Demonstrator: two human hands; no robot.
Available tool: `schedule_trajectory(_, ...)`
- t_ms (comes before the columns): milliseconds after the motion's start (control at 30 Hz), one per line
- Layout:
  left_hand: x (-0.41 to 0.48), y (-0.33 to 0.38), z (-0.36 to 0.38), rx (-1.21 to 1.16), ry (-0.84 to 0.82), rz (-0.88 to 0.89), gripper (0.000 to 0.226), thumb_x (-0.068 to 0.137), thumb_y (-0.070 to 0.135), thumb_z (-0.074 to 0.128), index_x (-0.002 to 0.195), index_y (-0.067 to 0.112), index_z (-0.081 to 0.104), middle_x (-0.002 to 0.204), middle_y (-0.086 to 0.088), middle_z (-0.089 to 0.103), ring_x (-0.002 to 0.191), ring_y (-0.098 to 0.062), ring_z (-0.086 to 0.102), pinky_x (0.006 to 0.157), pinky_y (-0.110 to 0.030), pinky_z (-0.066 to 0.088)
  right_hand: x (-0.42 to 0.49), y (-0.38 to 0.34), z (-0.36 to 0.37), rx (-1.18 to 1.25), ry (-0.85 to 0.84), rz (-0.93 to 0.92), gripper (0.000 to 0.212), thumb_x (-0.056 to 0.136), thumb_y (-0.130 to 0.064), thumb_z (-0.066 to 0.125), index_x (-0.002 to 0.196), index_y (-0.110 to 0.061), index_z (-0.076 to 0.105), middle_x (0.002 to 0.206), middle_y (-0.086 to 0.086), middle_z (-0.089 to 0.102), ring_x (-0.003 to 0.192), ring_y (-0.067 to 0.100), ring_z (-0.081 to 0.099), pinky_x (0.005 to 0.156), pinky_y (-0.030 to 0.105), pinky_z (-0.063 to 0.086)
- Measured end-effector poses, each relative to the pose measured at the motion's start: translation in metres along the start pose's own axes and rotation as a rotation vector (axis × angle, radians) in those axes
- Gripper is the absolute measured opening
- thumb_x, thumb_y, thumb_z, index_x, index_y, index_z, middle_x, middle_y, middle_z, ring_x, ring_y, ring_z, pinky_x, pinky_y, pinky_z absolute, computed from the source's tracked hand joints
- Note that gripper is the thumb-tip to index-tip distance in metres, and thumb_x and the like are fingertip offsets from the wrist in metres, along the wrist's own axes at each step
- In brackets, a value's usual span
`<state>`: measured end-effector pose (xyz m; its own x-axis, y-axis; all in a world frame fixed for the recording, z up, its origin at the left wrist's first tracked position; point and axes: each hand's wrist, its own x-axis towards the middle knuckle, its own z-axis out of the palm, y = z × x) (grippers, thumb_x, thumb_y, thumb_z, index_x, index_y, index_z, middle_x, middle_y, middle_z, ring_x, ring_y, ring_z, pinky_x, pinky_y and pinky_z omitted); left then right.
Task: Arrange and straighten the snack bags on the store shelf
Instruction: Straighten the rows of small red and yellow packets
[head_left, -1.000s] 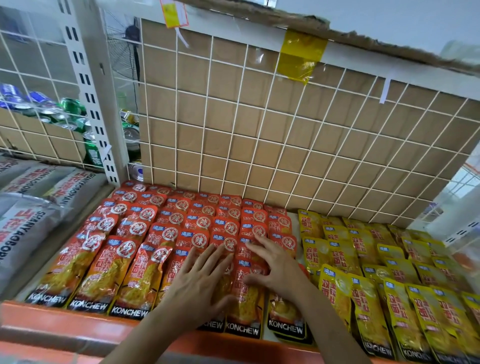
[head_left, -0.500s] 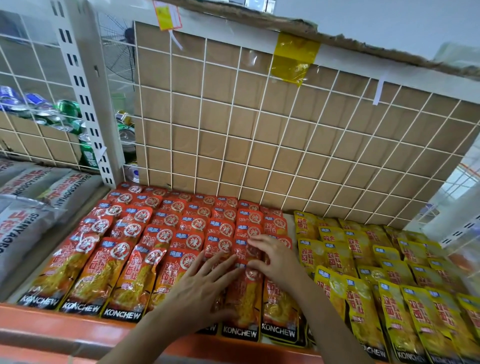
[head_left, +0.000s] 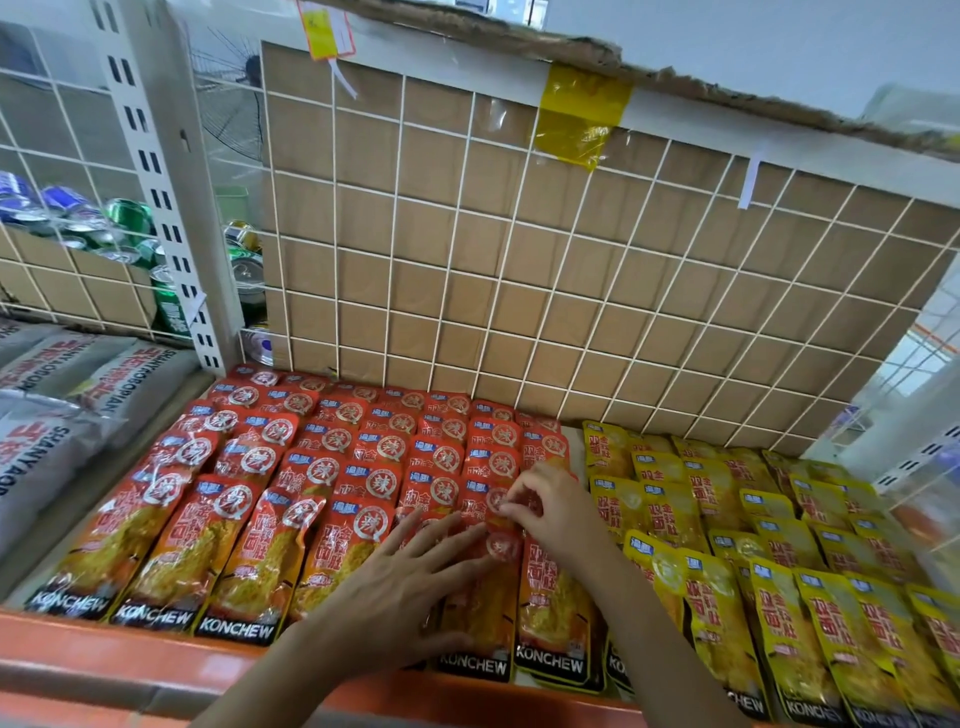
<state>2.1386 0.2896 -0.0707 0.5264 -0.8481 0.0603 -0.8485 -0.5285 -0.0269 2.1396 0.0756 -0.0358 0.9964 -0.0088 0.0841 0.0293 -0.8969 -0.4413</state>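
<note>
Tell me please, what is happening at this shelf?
A person is tidying the red bags lying in rows on a store shelf. The left hand lies flat, fingers spread, on the front red bags. The right hand pinches the top of one red bag a row further back, near the right side of the red block. The yellow bags to the right and the grey bags to the left are not touched.

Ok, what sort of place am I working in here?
Most likely a small grocery or convenience store: rows of identical red snack bags and yellow snack bags on a shelf, drink cans nearby, and a slotted shelving upright.
</note>
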Motion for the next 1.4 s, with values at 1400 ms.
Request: schedule_trajectory(1400,0.011,0.006,-0.003,-0.005,0.017,0.101,0.060,0.089,0.071,0.022,0.140,0.041,0.031,0.147,0.010,0.036,0.136,-0.011,0.033,0.104,-0.045,0.032,0.032,0.010,0.004,0.245,-0.113,0.030,0.014,0.090,-0.015,0.058,0.092,-0.028,0.064,0.110,-0.004,0.065,0.103,0.010,0.058,0.089,0.031,0.049)
